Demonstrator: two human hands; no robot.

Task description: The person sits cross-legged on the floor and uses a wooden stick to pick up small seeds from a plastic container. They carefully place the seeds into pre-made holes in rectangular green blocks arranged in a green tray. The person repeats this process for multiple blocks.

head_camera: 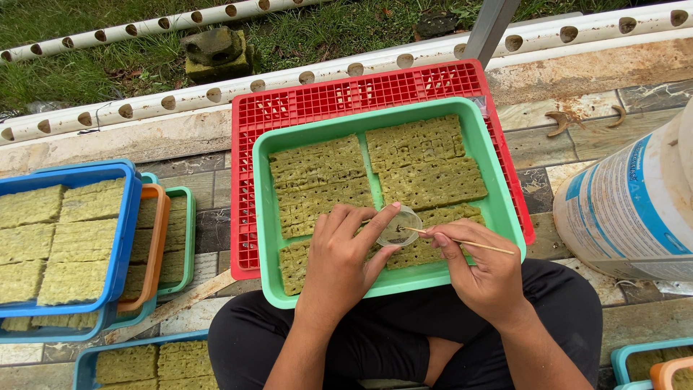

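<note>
A green tray [261, 188] rests on a red slatted crate [244, 180] and holds slabs of yellow-green growing sponge [426, 162] cut into small cubes. My left hand [343, 256] holds a small clear round dish [398, 227] over the near slabs. Pinched in my right hand [484, 271] is a thin wooden stick [462, 243], its tip resting inside the dish. My legs in black trousers lie under the tray's near edge.
Stacked blue, orange and green trays of sponge [72, 238] stand at left, another blue tray [137, 361] below them. A large white and blue container [635, 209] lies at right. White pipes with holes [173, 101] run behind the crate. More trays [650, 361] sit bottom right.
</note>
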